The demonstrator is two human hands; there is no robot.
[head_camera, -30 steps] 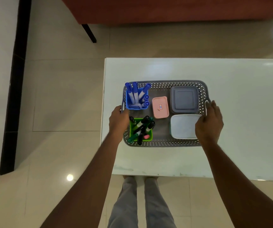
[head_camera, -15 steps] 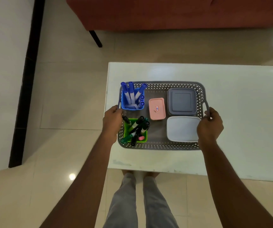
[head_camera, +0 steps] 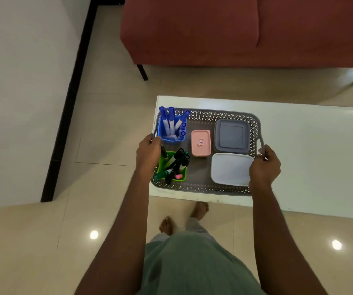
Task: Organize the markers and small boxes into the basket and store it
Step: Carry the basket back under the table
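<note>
A grey perforated basket (head_camera: 209, 116) is over the left end of the white table (head_camera: 312, 150), its left edge past the table's edge. My left hand (head_camera: 148, 152) grips its left handle and my right hand (head_camera: 264, 165) grips its right handle. Inside stand a blue cup of blue markers (head_camera: 172, 128) at the back left and a green cup of dark markers (head_camera: 172, 167) at the front left. A pink box (head_camera: 201, 143) lies in the middle, a grey box (head_camera: 232, 136) at the back right, a white box (head_camera: 231, 169) at the front right.
A red sofa (head_camera: 235, 30) on dark legs stands beyond the table. A white wall with a black skirting (head_camera: 69, 107) runs along the left. Beige tiled floor (head_camera: 107, 133) lies between wall and table. My bare feet (head_camera: 184, 218) stand at the table's front edge.
The basket has shifted left and toward me, its left side now past the table edge. Both hands have closed on the handles. My view has pulled back and my feet have stepped.
</note>
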